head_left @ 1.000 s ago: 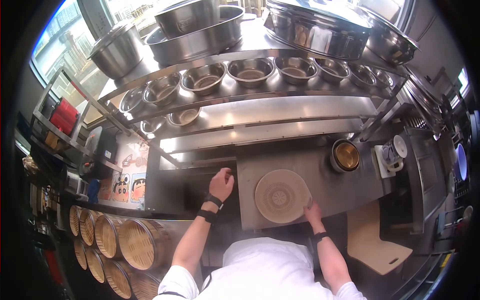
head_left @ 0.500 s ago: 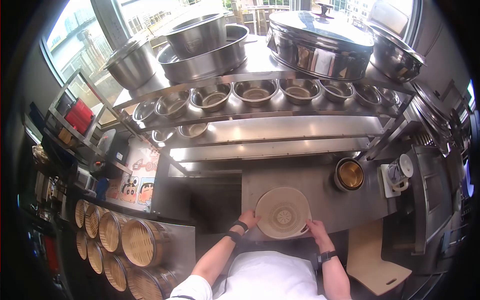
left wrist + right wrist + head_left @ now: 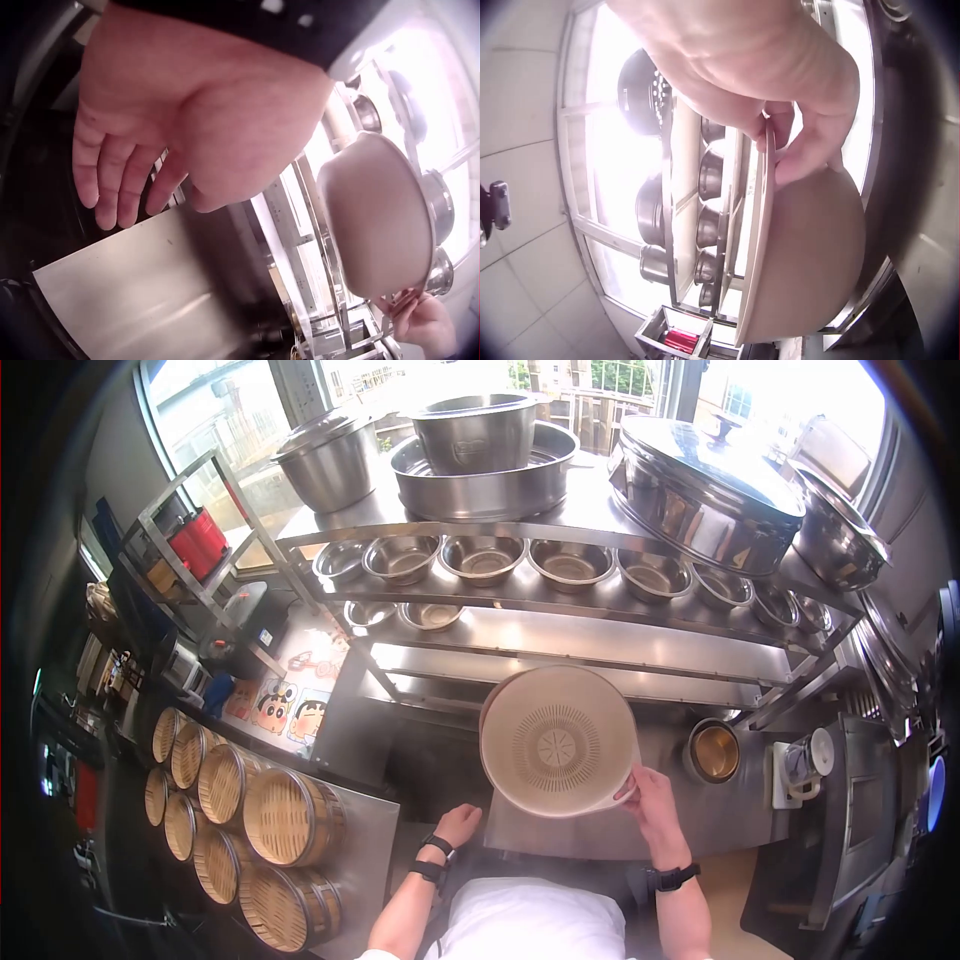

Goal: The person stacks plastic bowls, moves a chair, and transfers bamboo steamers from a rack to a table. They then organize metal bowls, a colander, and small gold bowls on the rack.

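My right hand (image 3: pixel 655 800) pinches the rim of a beige colander (image 3: pixel 555 745) and holds it raised above the steel worktop (image 3: pixel 570 835). From the head view I look down into its slotted bottom. The right wrist view shows thumb and fingers on either side of the rim, with the smooth outer wall of the colander (image 3: pixel 810 255) below. My left hand (image 3: pixel 460 826) is apart from the colander, just left of the worktop's near-left corner. Seen in the left wrist view, its palm faces the camera and its fingers hang loosely, holding nothing.
Nested metal bowls (image 3: pixel 714 752) and a white lidded mug (image 3: pixel 808 758) stand to the right. Steel basins (image 3: pixel 570 565) line the shelf ahead, with large pots (image 3: pixel 475 435) on top. Bamboo steamers (image 3: pixel 290 820) are stacked at the left. A dark recess (image 3: pixel 430 755) lies left of the worktop.
The left hand came to the colander's rim, then let go and drew back left. My right hand has lifted the colander from the worktop, up and forward. The head view has shifted.
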Available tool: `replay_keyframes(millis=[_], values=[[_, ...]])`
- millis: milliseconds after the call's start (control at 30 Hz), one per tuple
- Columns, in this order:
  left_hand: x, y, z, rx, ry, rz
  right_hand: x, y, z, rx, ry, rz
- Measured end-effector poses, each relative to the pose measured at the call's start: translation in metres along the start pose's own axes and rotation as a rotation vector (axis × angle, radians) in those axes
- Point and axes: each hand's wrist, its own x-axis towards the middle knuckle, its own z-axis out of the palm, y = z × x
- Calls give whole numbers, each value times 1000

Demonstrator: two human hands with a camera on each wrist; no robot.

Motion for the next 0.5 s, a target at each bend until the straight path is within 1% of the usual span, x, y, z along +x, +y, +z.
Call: replay_keyframes(millis=[67, 100, 167, 200, 267, 300, 367, 400, 467, 500], values=[[-8, -13, 2, 19, -32, -24, 15, -13, 16, 92, -23, -14], [-12, -21, 6, 4, -31, -39, 23, -18, 24, 85, -26, -22], [-21, -29, 9, -12, -38, -74, 43, -24, 39, 207, -71, -88], [-27, -27, 8, -37, -53, -123, 51, -25, 46, 200, -76, -93], [-31, -39, 11, 18, -17, -61, 69, -29, 61, 301, -85, -136], [-34, -38, 8, 20, -41, -72, 75, -33, 71, 291, -93, -139], [-33, -46, 6, 4, -25, -70, 88, -41, 93, 406, -125, -176], [-33, -49, 6, 2, -13, -67, 96, -43, 103, 396, -127, -175], [-33, -46, 2, -2, -9, -76, 114, -46, 125, 438, -205, -185], [-35, -43, -2, 4, -4, -84, 122, -49, 136, 503, -251, -179]])
